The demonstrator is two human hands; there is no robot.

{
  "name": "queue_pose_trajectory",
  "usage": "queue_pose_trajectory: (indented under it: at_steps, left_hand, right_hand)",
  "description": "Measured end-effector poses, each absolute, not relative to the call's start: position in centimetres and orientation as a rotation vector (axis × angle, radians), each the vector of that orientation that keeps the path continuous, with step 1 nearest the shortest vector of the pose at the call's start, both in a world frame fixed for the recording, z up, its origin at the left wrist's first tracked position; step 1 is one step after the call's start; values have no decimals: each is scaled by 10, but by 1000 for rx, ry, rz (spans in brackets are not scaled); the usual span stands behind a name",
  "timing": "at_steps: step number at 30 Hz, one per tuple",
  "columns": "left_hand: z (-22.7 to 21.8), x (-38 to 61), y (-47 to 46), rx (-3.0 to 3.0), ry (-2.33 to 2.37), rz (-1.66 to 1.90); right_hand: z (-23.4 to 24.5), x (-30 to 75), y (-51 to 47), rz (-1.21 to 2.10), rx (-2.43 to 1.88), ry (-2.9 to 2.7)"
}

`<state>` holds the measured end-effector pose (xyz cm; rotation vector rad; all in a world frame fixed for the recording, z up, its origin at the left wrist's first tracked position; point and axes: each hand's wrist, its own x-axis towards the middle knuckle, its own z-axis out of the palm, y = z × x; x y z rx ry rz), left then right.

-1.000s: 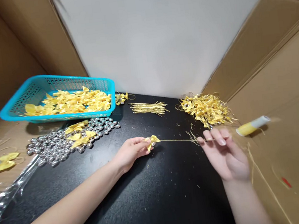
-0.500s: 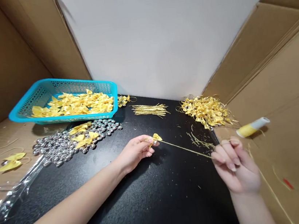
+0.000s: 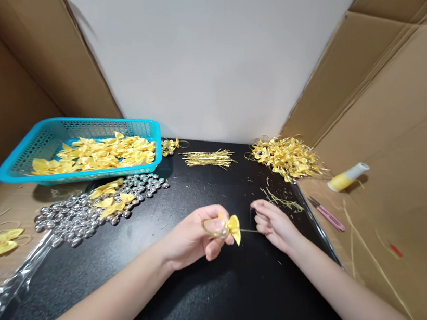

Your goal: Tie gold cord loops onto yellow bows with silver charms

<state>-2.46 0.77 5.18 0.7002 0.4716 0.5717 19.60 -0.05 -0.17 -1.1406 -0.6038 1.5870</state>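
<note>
My left hand (image 3: 192,239) pinches a small yellow ribbon bow (image 3: 233,227) with a silver bead and a loop of gold cord over the black table (image 3: 185,300). My right hand (image 3: 273,224) is closed just to the right of it, its fingertips pinching the short end of the gold cord (image 3: 248,231) that comes out of the bow. The two hands are close together near the table's middle.
A blue basket (image 3: 20,159) of yellow bows stands at the back left, with silver beads (image 3: 75,215) in front of it. Cut gold cords (image 3: 207,157) and finished bows (image 3: 286,156) lie at the back. A glue stick (image 3: 347,176) and a pink tool (image 3: 326,214) lie right.
My right hand has moved left toward the bow, so the long stretched cord is now short and looped at my left hand. The left hand came slightly nearer to me.
</note>
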Motion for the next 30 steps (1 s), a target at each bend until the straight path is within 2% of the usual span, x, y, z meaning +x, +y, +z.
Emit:
queue_pose_trajectory:
  at_steps: [6,19,30]
  left_hand:
    - [46,-23,-2,822,467,403]
    - [44,-29,-16,947,374,121]
    - [26,-29,-31,936,440,113]
  right_hand:
    - [13,181,59,1511,-1077,-626]
    - [22,225,90,1642,-1198,-499]
    - [43,239,90,1434,-1230,-513]
